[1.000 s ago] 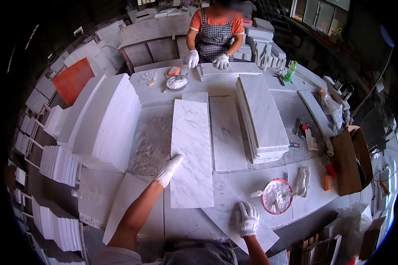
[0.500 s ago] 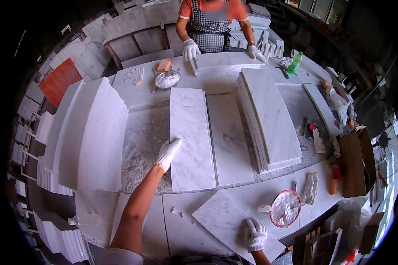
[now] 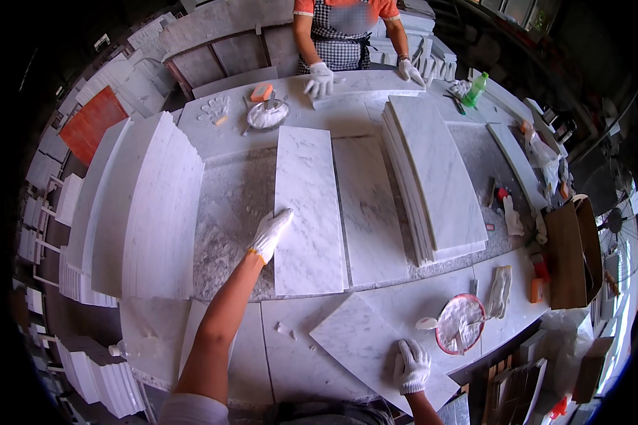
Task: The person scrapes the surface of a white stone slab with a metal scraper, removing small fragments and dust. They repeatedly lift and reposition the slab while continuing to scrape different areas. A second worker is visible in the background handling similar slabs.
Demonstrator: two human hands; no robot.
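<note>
A long white marble slab [image 3: 305, 184] with grey veins lies lengthwise near the middle of the table, with another slab edge just showing under its right side. My left hand [image 3: 269, 235], in a white glove with a yellow cuff, is closed on this slab's left edge; some fingers are hidden. Near the front edge, a marble tile [image 3: 358, 336] lies at an angle. On its right part rests my right hand [image 3: 412, 367], also gloved, flat with fingers stretched. Right of the long slab lies a flatter slab [image 3: 370, 205].
Stacked slabs [image 3: 159, 212] stand at left; another stack [image 3: 436, 177] lies at right. Nearby are a red-rimmed bowl of white paste [image 3: 461, 322], a metal bowl [image 3: 268, 115], a green bottle [image 3: 473, 95] and a cardboard box [image 3: 571, 255]. A gloved co-worker [image 3: 340, 53] stands opposite behind a slab.
The view has shifted slightly, so the table sits higher in it. The co-worker's hand on the left side has opened and moved right along their slab. My hands keep their places.
</note>
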